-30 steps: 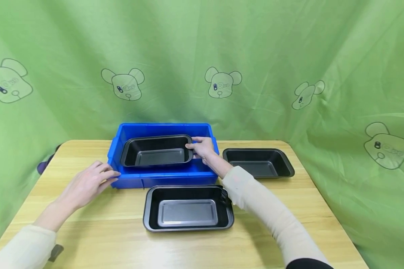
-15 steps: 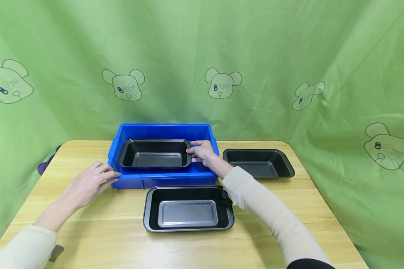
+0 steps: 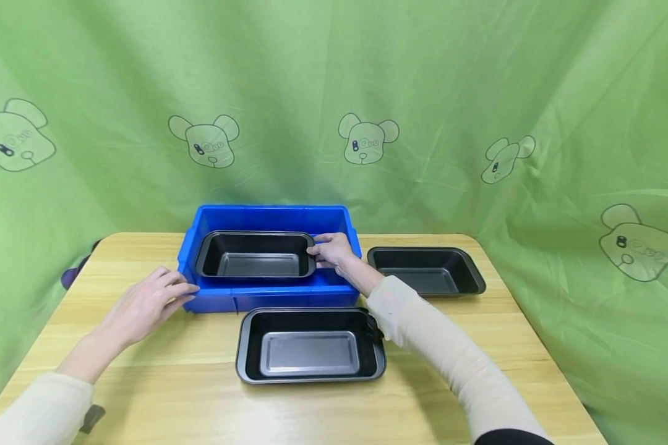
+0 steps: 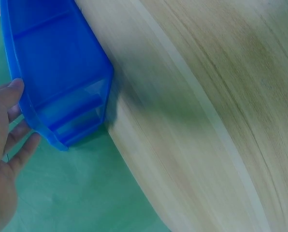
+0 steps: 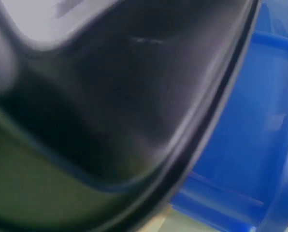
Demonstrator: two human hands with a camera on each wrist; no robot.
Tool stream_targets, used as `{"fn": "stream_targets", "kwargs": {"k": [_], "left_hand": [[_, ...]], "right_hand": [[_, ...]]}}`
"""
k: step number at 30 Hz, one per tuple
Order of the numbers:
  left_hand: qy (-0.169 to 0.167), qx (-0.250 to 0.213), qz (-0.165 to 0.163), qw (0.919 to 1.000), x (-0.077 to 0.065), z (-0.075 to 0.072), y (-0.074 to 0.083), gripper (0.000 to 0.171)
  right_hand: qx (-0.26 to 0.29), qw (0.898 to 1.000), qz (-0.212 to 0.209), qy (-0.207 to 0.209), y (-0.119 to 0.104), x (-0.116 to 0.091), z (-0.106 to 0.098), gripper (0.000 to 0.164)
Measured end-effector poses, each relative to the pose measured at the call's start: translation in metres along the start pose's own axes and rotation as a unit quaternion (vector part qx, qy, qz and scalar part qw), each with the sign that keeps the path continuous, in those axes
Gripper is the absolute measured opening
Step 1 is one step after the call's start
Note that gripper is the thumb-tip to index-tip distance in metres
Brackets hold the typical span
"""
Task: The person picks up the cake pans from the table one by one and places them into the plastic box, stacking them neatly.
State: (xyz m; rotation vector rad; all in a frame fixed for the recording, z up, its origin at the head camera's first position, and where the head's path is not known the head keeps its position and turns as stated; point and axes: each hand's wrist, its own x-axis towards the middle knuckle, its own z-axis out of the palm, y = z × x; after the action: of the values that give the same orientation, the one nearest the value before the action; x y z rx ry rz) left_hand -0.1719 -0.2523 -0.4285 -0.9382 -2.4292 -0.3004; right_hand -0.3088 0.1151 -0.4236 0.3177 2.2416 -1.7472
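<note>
A dark loaf pan [image 3: 258, 264] sits inside the blue plastic bin [image 3: 295, 298], toward its left side. My right hand [image 3: 336, 252] pinches the pan's right end, thumb over the rim, with the other fingers partly hidden below it. At the bin's front left corner, my left hand [image 3: 153, 301] holds the rim. In the left wrist view, the thumb and fingertips of the left hand [image 4: 6, 140] meet the edge of the bin [image 4: 57, 58]. The right hand is not visible in the right wrist view.
A second loaf pan [image 3: 310, 353] stands on the wooden table [image 3: 189, 395] in front of the bin, under the right forearm. It fills much of the right wrist view. Right of the bin is a third loaf pan [image 3: 434, 272]. A green curtain [image 3: 289, 123] hangs behind.
The held pan has come slightly toward the front and left in the bin and levelled out, the right hand moving with it. My left hand has stayed at the corner.
</note>
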Motion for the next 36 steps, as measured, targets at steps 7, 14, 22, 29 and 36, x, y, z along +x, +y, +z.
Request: {"fn": "stream_targets", "kwargs": {"k": [7, 14, 22, 29, 36], "left_hand": [[0.0, 0.001, 0.0, 1.0, 0.0, -0.001, 0.0, 0.028], [-0.004, -0.001, -0.004, 1.0, 0.0, 0.0, -0.001, 0.027], [-0.013, 0.0, -0.009, 0.9999, 0.001, -0.001, -0.001, 0.026], [-0.012, 0.001, -0.011, 0.9999, 0.001, -0.001, 0.0, 0.026], [-0.007, 0.003, -0.007, 0.9999, 0.0, -0.001, -0.001, 0.026]], "right_hand": [[-0.011, 0.999, -0.004, -0.032, -0.013, -0.002, -0.007, 0.057], [-0.006, 0.998, -0.01, -0.059, -0.024, -0.007, -0.017, 0.062], [-0.005, 0.997, -0.022, -0.07, -0.027, -0.017, -0.038, 0.062], [0.008, 0.996, -0.022, -0.083, -0.03, -0.034, -0.061, 0.06], [0.002, 0.996, -0.033, -0.086, -0.032, -0.057, -0.086, 0.06]]}}
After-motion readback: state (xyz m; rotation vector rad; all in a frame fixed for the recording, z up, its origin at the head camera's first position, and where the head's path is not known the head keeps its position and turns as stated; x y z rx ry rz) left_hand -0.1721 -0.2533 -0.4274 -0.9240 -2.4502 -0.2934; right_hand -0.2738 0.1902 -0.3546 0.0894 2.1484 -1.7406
